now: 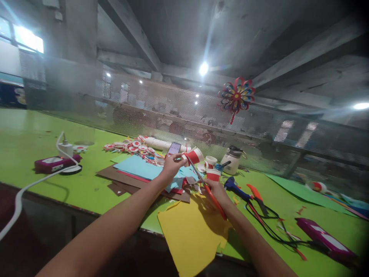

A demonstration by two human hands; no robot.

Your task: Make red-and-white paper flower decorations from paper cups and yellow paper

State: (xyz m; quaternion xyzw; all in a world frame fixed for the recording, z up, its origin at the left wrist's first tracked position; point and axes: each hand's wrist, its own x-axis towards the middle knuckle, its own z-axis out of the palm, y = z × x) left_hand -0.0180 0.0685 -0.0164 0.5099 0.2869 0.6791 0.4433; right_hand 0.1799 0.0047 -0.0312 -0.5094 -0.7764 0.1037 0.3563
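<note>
My left hand (pixel 172 166) grips a red and white paper cup (pixel 195 156), tilted on its side above the table. My right hand (pixel 215 191) is closed around red-handled scissors (pixel 212 200), whose blades point up and touch or overlap the cup's edge. Just behind my right hand another red and white paper cup (pixel 213 175) stands upright, with one more cup (pixel 211 162) beyond it. Below my hands lies a yellow sheet (pixel 191 231), hanging over the table's front edge. Blue sheets (pixel 137 166) and brown card (pixel 108 172) are stacked to the left.
A phone (pixel 174 148), a white roll (pixel 158 144) and a heap of red and white pieces (pixel 135 145) lie at the back. To the right are a blue glue gun (pixel 235 187), an orange-handled cutter (pixel 255 193), cables and a purple power strip (pixel 325 236). A thermos (pixel 231 161) stands near the mesh screen (pixel 173 115).
</note>
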